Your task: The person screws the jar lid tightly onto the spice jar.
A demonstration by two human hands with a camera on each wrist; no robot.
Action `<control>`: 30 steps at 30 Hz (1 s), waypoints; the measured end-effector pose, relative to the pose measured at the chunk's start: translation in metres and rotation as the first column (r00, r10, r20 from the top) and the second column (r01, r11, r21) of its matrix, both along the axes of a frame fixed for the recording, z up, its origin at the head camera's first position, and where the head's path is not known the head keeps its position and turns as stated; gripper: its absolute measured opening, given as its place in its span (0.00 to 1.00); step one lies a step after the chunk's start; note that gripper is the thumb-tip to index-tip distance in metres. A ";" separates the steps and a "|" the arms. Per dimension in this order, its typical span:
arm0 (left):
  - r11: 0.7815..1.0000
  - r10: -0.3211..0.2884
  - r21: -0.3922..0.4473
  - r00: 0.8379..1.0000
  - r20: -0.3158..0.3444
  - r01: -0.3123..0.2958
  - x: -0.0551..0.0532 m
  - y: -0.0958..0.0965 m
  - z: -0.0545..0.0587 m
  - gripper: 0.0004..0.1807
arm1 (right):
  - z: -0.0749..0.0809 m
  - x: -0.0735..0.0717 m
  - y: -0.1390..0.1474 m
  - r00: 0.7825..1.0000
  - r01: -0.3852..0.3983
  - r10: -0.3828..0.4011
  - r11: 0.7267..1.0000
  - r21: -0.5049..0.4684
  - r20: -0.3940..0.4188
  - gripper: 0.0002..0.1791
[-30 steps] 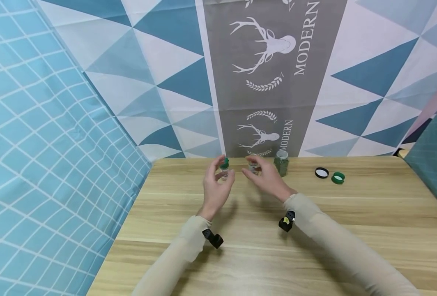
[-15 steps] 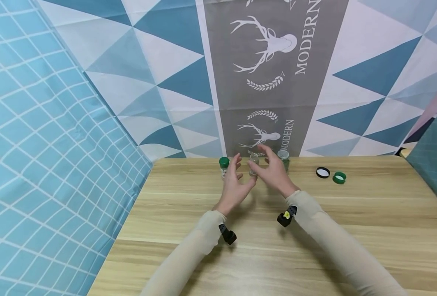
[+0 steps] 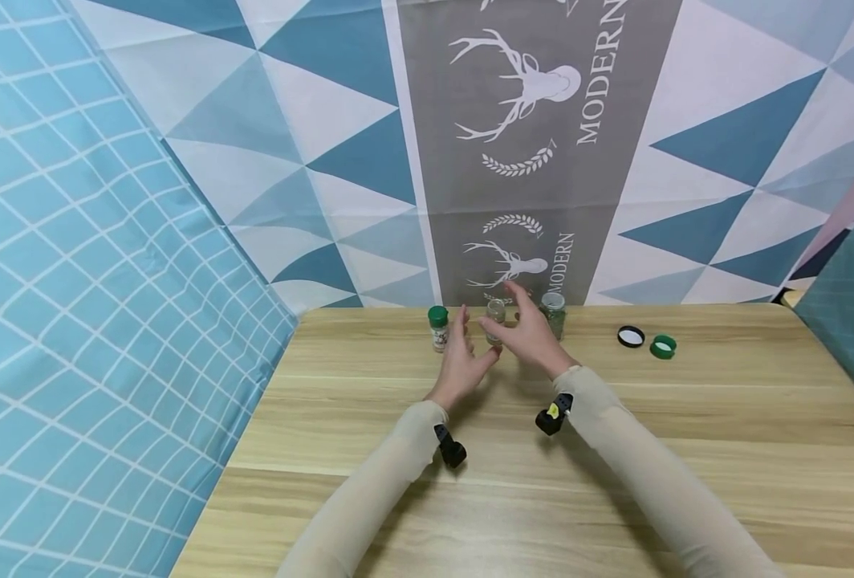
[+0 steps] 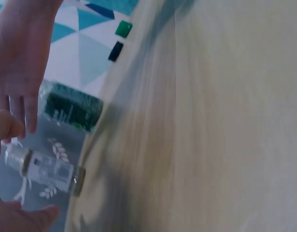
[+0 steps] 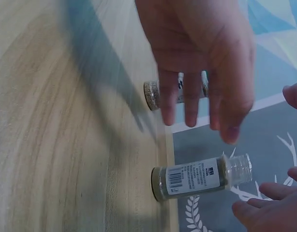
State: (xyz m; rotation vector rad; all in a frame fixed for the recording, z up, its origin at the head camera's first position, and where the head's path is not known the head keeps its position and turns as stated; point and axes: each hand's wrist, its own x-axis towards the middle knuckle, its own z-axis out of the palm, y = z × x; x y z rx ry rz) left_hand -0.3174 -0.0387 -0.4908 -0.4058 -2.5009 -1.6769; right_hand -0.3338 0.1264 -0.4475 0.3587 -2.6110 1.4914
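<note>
A clear spice bottle [image 3: 495,311] with a white label stands upright near the table's back edge, without a cap; its transparent neck shows in the right wrist view. My left hand [image 3: 459,368] is on its near left side, fingers spread and slightly bent. My right hand [image 3: 534,335] is on its right, thumb overlapping the bottle in the head view. Both wrist views show room between my fingers and the bottle [image 5: 197,178]. To the left stands a spice bottle with a green cap [image 3: 438,327]. A larger jar with dark green contents [image 4: 71,107] stands behind my right hand.
On the wooden table [image 3: 470,514], a black ring-shaped lid [image 3: 630,336] and a green lid [image 3: 663,347] lie to the right. A patterned cloth [image 3: 514,160] hangs behind the table's back edge, and blue checked fabric [image 3: 95,265] hangs at the left.
My left hand has moved right, from around the green-capped bottle to beside the uncapped one. My right hand has shifted slightly. Over the last half second both hands have barely moved.
</note>
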 end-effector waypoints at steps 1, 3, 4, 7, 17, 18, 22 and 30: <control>1.000 -0.004 -0.002 1.000 0.013 0.004 -0.002 0.000 -0.002 0.56 | -0.001 -0.001 0.001 1.000 0.000 0.000 1.000 0.007 0.010 0.54; 1.000 -0.013 -0.021 0.999 0.041 0.014 -0.008 -0.001 -0.005 0.57 | -0.003 -0.004 0.001 1.000 0.000 -0.001 1.000 0.026 0.029 0.54; 0.999 -0.018 -0.033 0.998 0.054 0.020 -0.010 -0.001 -0.007 0.57 | -0.004 -0.005 0.002 0.999 0.001 -0.003 0.999 0.035 0.036 0.55; 0.998 -0.052 -0.024 0.996 0.076 0.054 -0.017 -0.001 -0.011 0.54 | -0.008 -0.008 0.002 0.999 0.003 -0.006 0.999 0.048 0.054 0.54; 0.994 -0.112 0.023 0.990 0.087 0.110 -0.032 0.004 -0.012 0.41 | -0.023 -0.019 0.006 0.998 -0.030 0.030 1.000 -0.006 0.057 0.44; 0.993 -0.114 0.020 0.990 0.082 0.113 -0.033 0.004 -0.012 0.40 | -0.024 -0.020 0.007 0.998 -0.031 0.032 0.999 -0.017 0.052 0.42; 0.994 -0.112 -0.008 0.992 0.048 0.113 -0.037 0.005 -0.012 0.36 | -0.027 -0.022 0.008 0.998 -0.037 0.039 0.998 -0.047 0.042 0.36; 0.996 -0.088 -0.009 0.996 0.004 0.088 -0.038 0.008 -0.017 0.27 | -0.030 -0.022 0.007 1.000 -0.007 0.007 1.000 -0.023 0.018 0.26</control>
